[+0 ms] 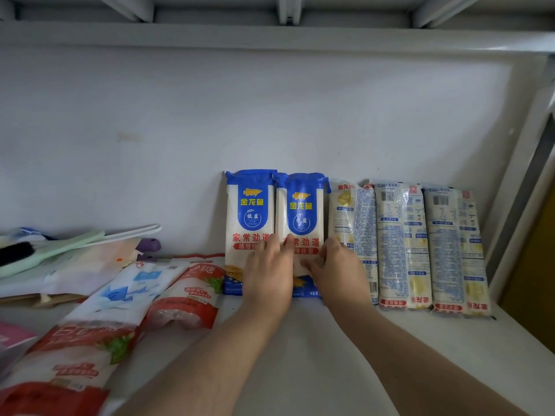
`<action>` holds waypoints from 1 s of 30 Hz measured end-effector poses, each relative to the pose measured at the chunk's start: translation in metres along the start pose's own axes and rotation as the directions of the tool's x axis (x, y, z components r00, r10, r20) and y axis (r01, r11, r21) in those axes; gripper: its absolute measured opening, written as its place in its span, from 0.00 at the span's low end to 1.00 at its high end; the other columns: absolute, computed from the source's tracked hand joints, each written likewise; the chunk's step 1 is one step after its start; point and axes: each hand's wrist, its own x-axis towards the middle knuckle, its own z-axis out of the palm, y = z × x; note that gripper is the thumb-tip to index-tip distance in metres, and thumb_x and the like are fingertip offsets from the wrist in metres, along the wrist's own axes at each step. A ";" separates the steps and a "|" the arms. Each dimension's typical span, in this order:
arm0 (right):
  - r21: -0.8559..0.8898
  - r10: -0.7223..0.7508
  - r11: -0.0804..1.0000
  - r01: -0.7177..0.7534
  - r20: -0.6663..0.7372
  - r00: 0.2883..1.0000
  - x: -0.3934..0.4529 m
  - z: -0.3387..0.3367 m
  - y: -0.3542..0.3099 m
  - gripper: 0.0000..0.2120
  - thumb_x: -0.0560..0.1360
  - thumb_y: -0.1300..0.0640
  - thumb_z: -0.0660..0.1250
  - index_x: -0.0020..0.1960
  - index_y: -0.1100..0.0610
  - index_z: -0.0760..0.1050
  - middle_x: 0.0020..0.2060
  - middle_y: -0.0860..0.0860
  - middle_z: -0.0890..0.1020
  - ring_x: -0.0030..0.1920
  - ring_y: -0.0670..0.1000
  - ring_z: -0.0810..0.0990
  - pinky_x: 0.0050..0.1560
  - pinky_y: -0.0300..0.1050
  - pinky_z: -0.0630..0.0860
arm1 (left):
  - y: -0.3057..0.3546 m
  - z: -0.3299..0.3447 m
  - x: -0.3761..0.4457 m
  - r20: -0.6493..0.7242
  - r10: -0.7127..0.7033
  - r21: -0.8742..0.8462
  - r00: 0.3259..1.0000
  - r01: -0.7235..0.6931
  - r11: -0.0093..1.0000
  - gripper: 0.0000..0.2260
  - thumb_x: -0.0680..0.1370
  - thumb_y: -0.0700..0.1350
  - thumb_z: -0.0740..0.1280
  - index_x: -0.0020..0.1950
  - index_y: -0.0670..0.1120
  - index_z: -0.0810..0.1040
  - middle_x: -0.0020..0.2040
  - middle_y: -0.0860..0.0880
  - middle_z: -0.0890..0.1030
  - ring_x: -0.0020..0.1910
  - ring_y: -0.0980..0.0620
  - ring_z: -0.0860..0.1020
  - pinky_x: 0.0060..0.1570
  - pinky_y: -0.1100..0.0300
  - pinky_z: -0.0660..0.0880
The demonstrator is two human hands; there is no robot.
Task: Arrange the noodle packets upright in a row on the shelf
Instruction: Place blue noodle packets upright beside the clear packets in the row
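Note:
Two blue-and-white noodle packets [250, 211] [300, 211] stand upright side by side against the back wall. To their right stand three paler noodle packets [353, 223] [401, 244] [453, 250], the two rightmost upside down. My left hand [268, 270] lies flat with straight fingers across the lower fronts of the two blue packets. My right hand [338, 270] holds the lower right edge of the second blue packet, fingers curled at its side. The bottoms of both blue packets are partly hidden by my hands.
Red-and-white sugar bags [186, 292] [90, 340] lie flat on the white shelf [300, 355] at the left. Behind them sit a pile of bags, a green-handled brush [45, 250] and a purple item [150, 244]. The shelf's right post [516, 187] stands beside the last packet.

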 end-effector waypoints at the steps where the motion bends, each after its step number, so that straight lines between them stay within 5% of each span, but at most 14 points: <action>1: 0.015 0.001 1.000 -0.001 0.005 1.000 -0.002 -0.003 0.004 0.13 0.77 0.48 0.71 0.48 0.56 0.72 0.42 0.51 0.80 0.39 0.52 0.79 0.37 0.48 0.77 | 0.003 -0.002 -0.001 0.001 -0.011 -0.023 1.000 0.011 1.000 0.29 0.82 0.44 0.66 0.80 0.48 0.58 0.68 0.45 0.70 0.68 0.47 0.70 0.64 0.52 0.74; 4: -0.015 -0.009 1.000 0.008 -0.031 0.999 -0.006 -0.015 0.020 0.12 0.78 0.46 0.70 0.47 0.54 0.73 0.39 0.48 0.78 0.36 0.48 0.76 0.31 0.43 0.70 | 0.013 -0.005 -0.006 -0.014 -0.056 -0.183 0.998 0.053 0.982 0.30 0.79 0.40 0.68 0.78 0.48 0.62 0.70 0.48 0.71 0.68 0.49 0.71 0.62 0.54 0.77; 7: -0.012 0.014 1.000 -0.015 -0.079 0.997 -0.009 -0.033 0.041 0.08 0.79 0.49 0.68 0.48 0.53 0.75 0.40 0.48 0.80 0.38 0.49 0.78 0.35 0.45 0.76 | 0.035 -0.005 -0.006 -0.039 -0.096 -0.404 0.995 0.072 0.912 0.22 0.78 0.39 0.69 0.70 0.48 0.71 0.66 0.50 0.74 0.65 0.51 0.74 0.61 0.57 0.77; 11: -0.017 0.086 0.996 -0.090 -0.161 0.983 -0.012 -0.055 0.072 0.06 0.79 0.51 0.68 0.46 0.52 0.75 0.39 0.48 0.79 0.37 0.49 0.78 0.37 0.49 0.79 | 0.078 0.002 -0.001 0.271 -0.240 -0.676 0.932 0.362 0.642 0.11 0.78 0.41 0.69 0.60 0.48 0.76 0.57 0.50 0.78 0.55 0.51 0.79 0.53 0.56 0.81; 19: 0.052 0.176 0.984 -0.171 -0.089 0.980 -0.019 -0.063 0.111 0.08 0.79 0.50 0.70 0.48 0.53 0.74 0.44 0.50 0.79 0.42 0.51 0.78 0.40 0.47 0.73 | 0.119 0.019 0.013 0.361 -0.411 -0.623 0.838 0.544 0.562 0.15 0.75 0.44 0.74 0.59 0.43 0.76 0.56 0.46 0.81 0.55 0.45 0.81 0.53 0.51 0.81; 24: 0.040 0.165 0.986 -0.163 -0.037 0.986 -0.017 -0.060 0.119 0.11 0.79 0.47 0.68 0.49 0.54 0.72 0.43 0.50 0.78 0.42 0.52 0.77 0.39 0.48 0.73 | 0.129 0.018 0.020 0.425 -0.493 -0.661 0.759 0.632 0.404 0.25 0.72 0.38 0.77 0.63 0.41 0.67 0.55 0.45 0.77 0.50 0.48 0.77 0.48 0.58 0.76; 30: 0.062 0.167 0.984 -0.166 -0.021 0.986 -0.011 -0.060 0.124 0.11 0.78 0.46 0.70 0.50 0.52 0.73 0.42 0.49 0.80 0.42 0.51 0.79 0.40 0.46 0.74 | 0.120 0.023 0.016 0.370 -0.476 -0.705 0.798 0.575 0.416 0.25 0.67 0.37 0.80 0.54 0.48 0.68 0.54 0.46 0.80 0.51 0.47 0.82 0.50 0.51 0.81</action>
